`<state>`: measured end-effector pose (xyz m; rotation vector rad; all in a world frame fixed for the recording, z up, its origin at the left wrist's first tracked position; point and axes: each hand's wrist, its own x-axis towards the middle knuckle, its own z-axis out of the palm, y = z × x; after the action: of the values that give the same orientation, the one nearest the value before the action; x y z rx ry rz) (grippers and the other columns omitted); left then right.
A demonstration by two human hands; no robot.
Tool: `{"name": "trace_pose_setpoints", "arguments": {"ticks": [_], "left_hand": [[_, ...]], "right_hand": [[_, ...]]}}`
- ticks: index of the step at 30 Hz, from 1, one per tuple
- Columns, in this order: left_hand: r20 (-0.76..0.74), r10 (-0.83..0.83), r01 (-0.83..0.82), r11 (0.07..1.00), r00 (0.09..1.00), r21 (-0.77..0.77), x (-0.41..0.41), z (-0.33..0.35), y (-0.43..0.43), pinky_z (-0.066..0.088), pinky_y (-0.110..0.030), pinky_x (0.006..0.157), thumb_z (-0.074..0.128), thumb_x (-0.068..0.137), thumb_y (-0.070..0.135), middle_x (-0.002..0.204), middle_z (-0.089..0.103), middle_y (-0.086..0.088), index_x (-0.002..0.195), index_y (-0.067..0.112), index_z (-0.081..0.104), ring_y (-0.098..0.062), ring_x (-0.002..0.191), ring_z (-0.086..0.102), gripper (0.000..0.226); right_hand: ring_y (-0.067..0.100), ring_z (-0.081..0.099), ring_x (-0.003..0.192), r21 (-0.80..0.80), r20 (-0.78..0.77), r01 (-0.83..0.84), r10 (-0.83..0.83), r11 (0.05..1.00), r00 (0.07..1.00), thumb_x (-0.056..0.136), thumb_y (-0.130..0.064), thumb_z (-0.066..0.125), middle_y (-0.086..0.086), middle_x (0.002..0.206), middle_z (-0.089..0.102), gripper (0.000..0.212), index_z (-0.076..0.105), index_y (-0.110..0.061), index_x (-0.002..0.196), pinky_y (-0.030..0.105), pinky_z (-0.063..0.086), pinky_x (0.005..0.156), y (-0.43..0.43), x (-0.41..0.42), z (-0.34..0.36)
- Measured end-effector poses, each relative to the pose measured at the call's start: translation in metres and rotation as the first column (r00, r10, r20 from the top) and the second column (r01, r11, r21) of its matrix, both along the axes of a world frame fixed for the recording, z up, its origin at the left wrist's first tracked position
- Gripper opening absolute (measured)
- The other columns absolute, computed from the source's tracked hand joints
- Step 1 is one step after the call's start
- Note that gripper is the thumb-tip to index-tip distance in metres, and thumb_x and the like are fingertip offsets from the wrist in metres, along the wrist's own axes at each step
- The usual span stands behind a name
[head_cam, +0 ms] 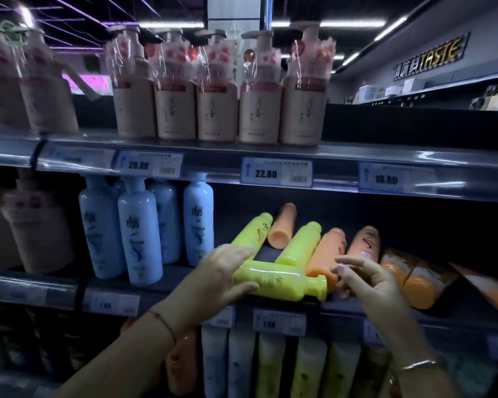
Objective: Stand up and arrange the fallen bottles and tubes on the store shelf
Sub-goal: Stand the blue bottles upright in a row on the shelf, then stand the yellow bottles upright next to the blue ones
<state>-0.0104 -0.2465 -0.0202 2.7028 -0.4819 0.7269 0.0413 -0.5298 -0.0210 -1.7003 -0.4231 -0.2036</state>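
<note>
Several yellow and orange bottles lie fallen on the middle shelf (285, 307). The nearest yellow bottle (276, 281) lies crosswise at the shelf's front edge, cap pointing right. My left hand (223, 272) grips its base end, thumb below and fingers over the top. My right hand (365, 278) hovers just right of its cap, fingers spread, holding nothing. Behind lie two more yellow bottles (298, 245) (252, 229) and three orange bottles (282, 225) (327, 254) (364, 241), all on their sides.
Blue bottles (138, 234) stand upright left of the fallen ones. Beige pump bottles (259, 110) line the top shelf above price tags (276, 173). Orange packs (414, 280) lie at the right. Upright tubes (270, 366) fill the shelf below.
</note>
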Motion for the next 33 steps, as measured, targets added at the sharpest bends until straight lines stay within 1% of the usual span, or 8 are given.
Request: {"name": "trace_pose_setpoints", "arguments": {"ticks": [2, 5, 13, 18, 23, 25, 29, 33], "left_hand": [[-0.147, 0.015, 0.006, 0.99, 0.989, 0.139, 0.01, 0.005, -0.009, 0.032, -0.034, 0.111, 0.059, 0.076, 0.064, 0.138, 0.048, 0.008, 0.139, 0.025, 0.042, -0.009, 0.129, 0.04, 0.076], [-0.227, 0.073, -0.021, 0.975, 0.971, 0.223, 0.022, 0.009, -0.014, 0.034, -0.035, 0.107, 0.067, 0.069, 0.063, 0.136, 0.043, 0.009, 0.138, 0.029, 0.039, -0.011, 0.126, 0.039, 0.082], [-0.343, 0.108, -0.032, 0.975, 0.933, 0.22, 0.037, 0.013, -0.017, 0.028, -0.037, 0.105, 0.072, 0.062, 0.064, 0.129, 0.045, 0.011, 0.132, 0.036, 0.039, -0.013, 0.126, 0.034, 0.082], [-0.424, 0.095, -0.022, 0.984, 0.901, 0.174, 0.05, 0.018, -0.015, 0.031, -0.038, 0.102, 0.074, 0.056, 0.066, 0.119, 0.048, 0.016, 0.123, 0.041, 0.045, -0.012, 0.119, 0.037, 0.077], [-0.367, 0.012, 0.001, 0.999, 0.93, 0.036, 0.052, 0.017, -0.014, 0.033, -0.039, 0.099, 0.077, 0.058, 0.059, 0.107, 0.05, 0.021, 0.116, 0.037, 0.055, -0.006, 0.112, 0.043, 0.066], [-0.339, -0.074, 0.023, 0.988, 0.938, -0.153, 0.051, 0.015, -0.008, 0.037, -0.039, 0.099, 0.076, 0.056, 0.058, 0.109, 0.055, 0.022, 0.114, 0.042, 0.055, -0.006, 0.109, 0.048, 0.063], [-0.291, -0.243, 0.073, 0.867, 0.925, -0.493, 0.045, 0.021, -0.004, 0.046, -0.021, 0.083, 0.082, 0.063, 0.044, 0.108, 0.059, 0.018, 0.108, 0.048, 0.051, 0.001, 0.098, 0.056, 0.055], [-0.332, -0.345, 0.102, 0.812, 0.878, -0.575, 0.046, 0.026, -0.013, 0.05, -0.016, 0.075, 0.07, 0.066, 0.059, 0.108, 0.06, 0.016, 0.113, 0.044, 0.051, 0.003, 0.094, 0.059, 0.053]], "right_hand": [[0.009, 0.066, 0.068, 0.0, -0.012, -0.003, 0.003, 1.0, 1.0, 0.092, -0.014, 0.059, -0.001, 0.083, 0.074, 0.016, 0.07, -0.023, 0.099, 0.023, 0.055, 0.059, -0.006, 0.0, -0.002], [0.013, 0.067, 0.071, 0.003, -0.024, -0.01, 0.01, 1.0, 1.0, 0.091, -0.015, 0.061, 0.004, 0.086, 0.073, 0.016, 0.072, -0.024, 0.098, 0.026, 0.055, 0.06, -0.014, -0.001, -0.008], [0.02, 0.068, 0.077, 0.01, -0.056, 0.015, -0.015, 1.0, 0.998, 0.09, -0.018, 0.063, 0.001, 0.086, 0.074, 0.014, 0.072, -0.027, 0.096, 0.032, 0.056, 0.066, -0.021, -0.008, -0.012], [0.018, 0.068, 0.075, 0.013, -0.062, 0.035, -0.034, 0.999, 0.997, 0.09, -0.017, 0.062, 0.002, 0.085, 0.074, 0.014, 0.072, -0.026, 0.095, 0.028, 0.055, 0.063, -0.017, -0.016, -0.008], [0.015, 0.068, 0.072, 0.007, -0.071, 0.065, -0.065, 0.998, 0.995, 0.09, -0.014, 0.063, 0.003, 0.084, 0.074, 0.014, 0.071, -0.024, 0.096, 0.024, 0.056, 0.059, -0.009, -0.021, -0.009], [0.014, 0.067, 0.07, 0.006, -0.083, 0.079, -0.078, 0.997, 0.993, 0.09, -0.013, 0.063, 0.003, 0.082, 0.073, 0.015, 0.07, -0.024, 0.097, 0.022, 0.055, 0.058, -0.003, -0.022, -0.008], [0.008, 0.068, 0.067, -0.025, -0.079, 0.096, -0.098, 0.995, 0.992, 0.089, -0.017, 0.065, -0.002, 0.087, 0.074, 0.015, 0.069, -0.025, 0.101, 0.024, 0.055, 0.064, 0.014, -0.022, -0.007], [-0.005, 0.067, 0.093, -0.071, -0.098, -0.018, 0.011, 0.997, 0.995, 0.077, -0.031, 0.071, -0.011, 0.107, 0.071, 0.037, 0.061, -0.032, 0.113, 0.013, 0.053, 0.071, 0.04, -0.02, 0.0]]}}
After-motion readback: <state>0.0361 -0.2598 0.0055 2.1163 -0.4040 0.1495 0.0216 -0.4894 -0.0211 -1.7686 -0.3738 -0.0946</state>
